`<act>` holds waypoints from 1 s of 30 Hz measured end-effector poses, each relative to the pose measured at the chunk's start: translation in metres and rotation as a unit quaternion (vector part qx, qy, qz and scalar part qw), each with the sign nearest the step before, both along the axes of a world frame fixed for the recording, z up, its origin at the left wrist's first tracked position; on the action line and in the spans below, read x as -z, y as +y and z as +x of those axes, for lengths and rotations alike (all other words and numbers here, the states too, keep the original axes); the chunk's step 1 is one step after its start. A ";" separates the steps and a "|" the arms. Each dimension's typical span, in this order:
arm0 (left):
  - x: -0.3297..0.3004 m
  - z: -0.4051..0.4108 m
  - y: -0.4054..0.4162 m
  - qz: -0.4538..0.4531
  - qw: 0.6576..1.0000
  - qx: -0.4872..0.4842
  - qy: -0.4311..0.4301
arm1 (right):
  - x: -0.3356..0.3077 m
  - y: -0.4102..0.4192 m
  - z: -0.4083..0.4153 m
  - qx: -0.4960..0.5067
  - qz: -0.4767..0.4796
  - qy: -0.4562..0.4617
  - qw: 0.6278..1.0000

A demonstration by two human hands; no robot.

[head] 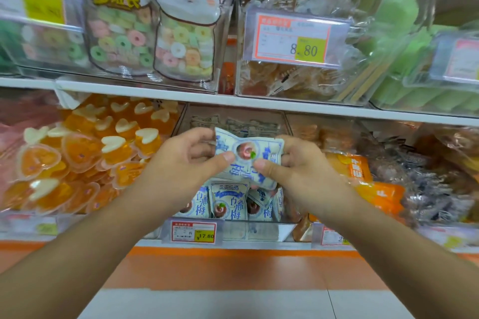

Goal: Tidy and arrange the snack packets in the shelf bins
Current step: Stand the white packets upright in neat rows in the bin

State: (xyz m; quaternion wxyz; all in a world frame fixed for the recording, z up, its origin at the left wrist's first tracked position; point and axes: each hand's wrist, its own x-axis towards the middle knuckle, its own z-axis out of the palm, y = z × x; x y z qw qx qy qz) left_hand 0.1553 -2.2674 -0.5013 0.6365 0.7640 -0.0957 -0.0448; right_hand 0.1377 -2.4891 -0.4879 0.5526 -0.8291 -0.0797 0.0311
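A white and blue plum snack packet (247, 153) is held up in front of the middle bin of the lower shelf. My left hand (186, 163) pinches its left edge between thumb and fingers. My right hand (298, 166) pinches its right side the same way. Below the held packet, more white and blue packets (228, 204) stand upright in the clear bin (259, 232), partly hidden by my hands.
Heart-shaped orange jelly cups (85, 153) fill the bin to the left. Orange packets (363, 171) and dark wrapped snacks (427, 184) lie to the right. The upper shelf holds koala candy bags (186, 28), brown snacks behind a price tag (293, 39), and green items (404, 41).
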 end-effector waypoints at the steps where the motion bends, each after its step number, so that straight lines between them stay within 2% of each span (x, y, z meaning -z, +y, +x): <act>1: -0.002 -0.002 0.001 0.004 1.000 0.007 -0.005 | 0.002 -0.002 -0.001 -0.002 -0.005 -0.001 1.000; 3: -0.005 -0.004 0.003 0.039 0.999 0.005 -0.004 | 0.002 -0.006 0.001 0.007 -0.017 -0.002 1.000; 5: -0.003 -0.004 0.007 0.114 0.993 0.019 0.015 | 0.002 -0.009 0.004 0.026 -0.050 -0.022 0.998; 8: 0.005 -0.004 0.014 0.302 0.950 0.081 0.017 | 0.008 -0.005 0.009 0.031 -0.140 -0.060 0.988; 10: 0.008 -0.003 0.016 0.368 0.926 0.085 0.014 | 0.013 0.000 0.012 0.031 -0.213 -0.064 0.974; 15: 0.015 -0.002 0.012 0.282 0.958 0.056 0.000 | 0.030 0.014 0.016 -0.005 -0.269 -0.039 0.962; 17: 0.018 0.000 0.013 0.277 0.959 0.057 0.001 | 0.038 0.018 0.016 -0.037 -0.288 -0.017 0.957; 19: 0.020 0.000 0.014 0.311 0.947 0.073 -0.007 | 0.043 0.019 0.016 -0.050 -0.288 0.000 0.956; 22: 0.020 -0.002 0.011 0.403 0.910 0.092 -0.034 | 0.044 0.016 0.014 -0.057 -0.257 0.004 0.965; 25: 0.017 -0.005 0.008 0.469 0.877 0.073 -0.072 | 0.034 0.010 0.016 -0.022 -0.281 -0.068 0.957; 28: 0.019 -0.002 0.006 0.474 0.873 0.060 -0.096 | 0.024 0.007 0.033 0.013 -0.299 -0.130 0.945; 30: 0.022 0.000 0.005 0.458 0.880 0.064 -0.109 | 0.022 0.009 0.052 0.002 -0.322 -0.142 0.936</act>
